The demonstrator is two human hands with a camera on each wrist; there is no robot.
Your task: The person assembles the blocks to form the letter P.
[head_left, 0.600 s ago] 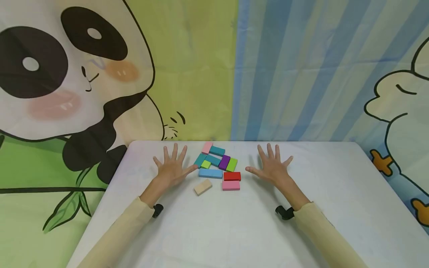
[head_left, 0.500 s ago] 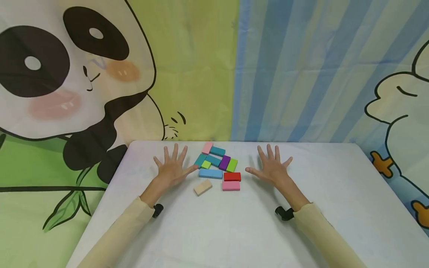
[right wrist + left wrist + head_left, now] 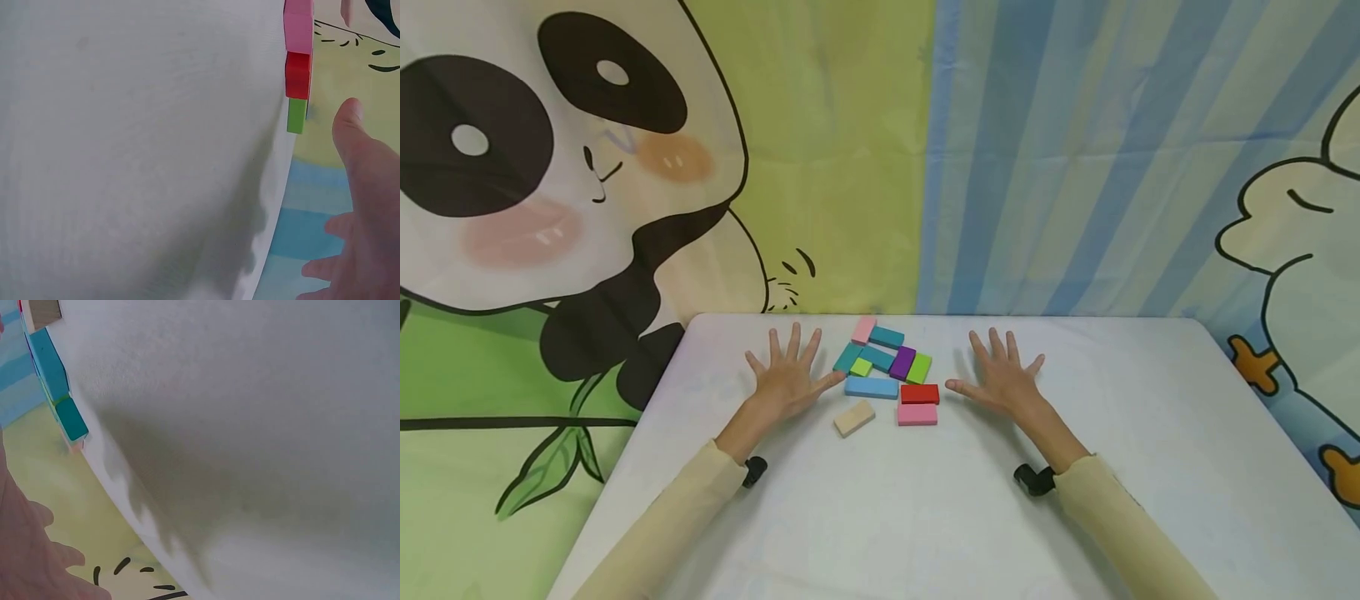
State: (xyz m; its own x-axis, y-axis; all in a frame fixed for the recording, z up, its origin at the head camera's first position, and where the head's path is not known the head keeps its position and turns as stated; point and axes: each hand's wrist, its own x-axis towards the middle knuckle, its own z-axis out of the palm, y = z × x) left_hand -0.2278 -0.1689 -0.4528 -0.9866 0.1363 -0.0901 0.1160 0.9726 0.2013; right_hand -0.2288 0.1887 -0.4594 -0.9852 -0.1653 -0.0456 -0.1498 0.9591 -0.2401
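My left hand [image 3: 784, 385] is spread wide above the table, left of a group of coloured blocks, holding nothing. Its thumb reaches toward the light blue block [image 3: 871, 387] and the teal blocks [image 3: 847, 357]. On the other side my right hand [image 3: 1004, 383], also with fingers splayed and nothing in it, has its thumb near the red block [image 3: 920, 394]. A pink block [image 3: 917, 415] lies in front of the red one. Purple [image 3: 902, 362] and lime green [image 3: 918, 368] blocks sit behind. A plain wooden block [image 3: 854, 419] lies apart at the front left.
The white table [image 3: 880, 517] has its far edge against a curtain [image 3: 1075, 167] printed with cartoon animals. A paler pink block [image 3: 863, 331] and another teal block [image 3: 887, 337] lie farthest back. A black wrist camera [image 3: 1034, 480] is on the right wrist.
My right hand has shifted slightly left, toward the blocks, and its fingers have tilted a little left. The left hand has barely moved, and the blocks lie as before.
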